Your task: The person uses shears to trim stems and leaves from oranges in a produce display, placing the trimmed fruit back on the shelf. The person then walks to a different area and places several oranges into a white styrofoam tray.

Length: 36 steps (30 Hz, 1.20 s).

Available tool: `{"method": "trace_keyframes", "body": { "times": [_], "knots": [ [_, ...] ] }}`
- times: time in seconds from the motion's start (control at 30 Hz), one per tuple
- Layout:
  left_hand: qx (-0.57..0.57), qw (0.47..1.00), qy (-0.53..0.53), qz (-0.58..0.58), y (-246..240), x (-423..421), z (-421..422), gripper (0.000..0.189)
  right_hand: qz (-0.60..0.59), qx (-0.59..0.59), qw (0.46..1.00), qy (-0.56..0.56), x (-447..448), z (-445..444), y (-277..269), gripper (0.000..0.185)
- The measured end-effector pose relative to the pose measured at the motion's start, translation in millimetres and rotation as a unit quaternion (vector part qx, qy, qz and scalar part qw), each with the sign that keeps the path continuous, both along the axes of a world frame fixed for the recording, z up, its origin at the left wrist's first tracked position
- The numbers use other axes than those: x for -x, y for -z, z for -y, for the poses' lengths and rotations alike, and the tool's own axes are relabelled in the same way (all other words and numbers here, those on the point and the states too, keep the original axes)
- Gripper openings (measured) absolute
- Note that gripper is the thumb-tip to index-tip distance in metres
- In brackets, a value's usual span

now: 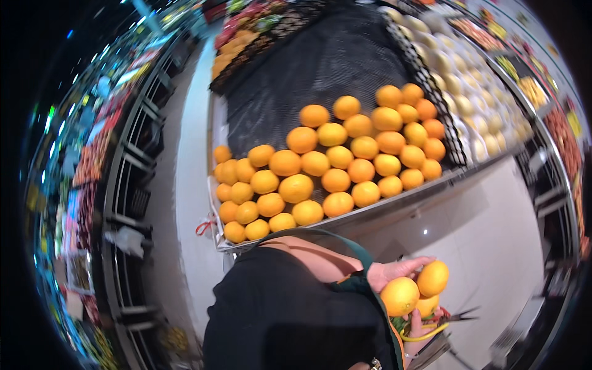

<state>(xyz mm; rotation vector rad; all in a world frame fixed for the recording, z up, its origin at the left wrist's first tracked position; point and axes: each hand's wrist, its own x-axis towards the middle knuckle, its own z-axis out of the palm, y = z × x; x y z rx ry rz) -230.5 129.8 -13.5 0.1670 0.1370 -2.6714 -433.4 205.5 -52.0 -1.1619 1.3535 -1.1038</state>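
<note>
Three oranges are bunched between my hands at the lower right, in front of my dark-clothed body. My left hand (386, 274) cups them from the upper side, against a large orange (400, 296) and a second orange (433, 278). Below, the fingers of my right hand (417, 327) press on a third orange (426, 305), partly hidden by the other two. A yellow loop (425, 334) crosses my right hand. Close by are scissors (455, 315) with red on the handle; whether a hand touches them, I cannot tell. Some green shows beneath the fruit.
Rows of oranges (315, 163) fill the front of a display stand lined with black mesh (296, 83). Pale, foam-netted fruit (467, 104) lies beyond a divider. Another long fruit stand (115, 203) runs along the left. Tiled floor (499, 222) stretches beside my hands.
</note>
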Motion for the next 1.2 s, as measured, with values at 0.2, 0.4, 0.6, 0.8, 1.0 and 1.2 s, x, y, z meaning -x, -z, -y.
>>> {"method": "trace_keyframes", "body": {
  "times": [0.2,0.4,0.6,0.8,1.0,1.2],
  "knots": [
    [0.003,0.953,-0.271,0.139,-31,-141,-46,0.080,0.289,0.046,0.947,-0.130,-111,114,-53,0.048],
    [0.045,0.824,-0.485,0.289,-47,-315,-103,0.063,0.290,-0.217,0.889,-0.278,-228,180,-119,0.037],
    [0.160,0.540,-0.192,0.804,-58,-468,-77,0.058,0.249,-0.220,0.841,-0.427,-327,184,-126,0.014],
    [0.286,0.282,0.271,0.875,-39,-492,-38,0.076,0.184,-0.200,0.815,-0.512,-382,182,-129,0.024],
    [0.300,0.306,0.239,0.871,-32,-489,-45,0.063,0.068,-0.173,0.810,-0.556,-450,189,-121,0.029],
    [0.381,0.236,0.218,0.867,-31,-486,-61,0.052,-0.029,-0.147,0.809,-0.568,-517,189,-106,0.034]
  ]
}}
